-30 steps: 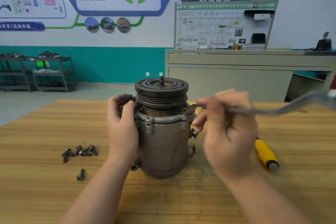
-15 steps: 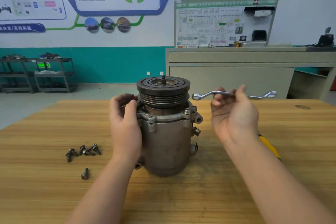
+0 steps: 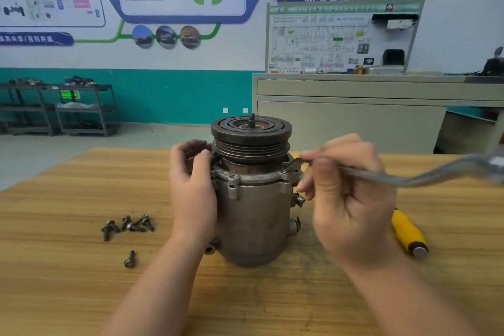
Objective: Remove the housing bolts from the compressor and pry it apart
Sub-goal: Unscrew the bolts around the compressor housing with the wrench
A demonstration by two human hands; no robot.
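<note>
Partway through the bolt stage, judging by the layout. Compressor upright near the middle of the wooden table, pulley end up. 5 or 6 removed bolts loose on the table to its left, most in a small cluster and 1 apart, nearer the camera. Left hand wrapped round the left side of the housing just under the pulley, bracing it. Right hand curled round the shaft of a ring wrench, its near end seated on a bolt at the flange's right edge; far end blurred, so probably mid-swing. At least 1 bolt likely left to come out there; more round the back not visible. Flange seam looks closed, so prying not yet begun. Yellow-handled tool flat on the table just right of the right hand, possibly meant for that prying.
</note>
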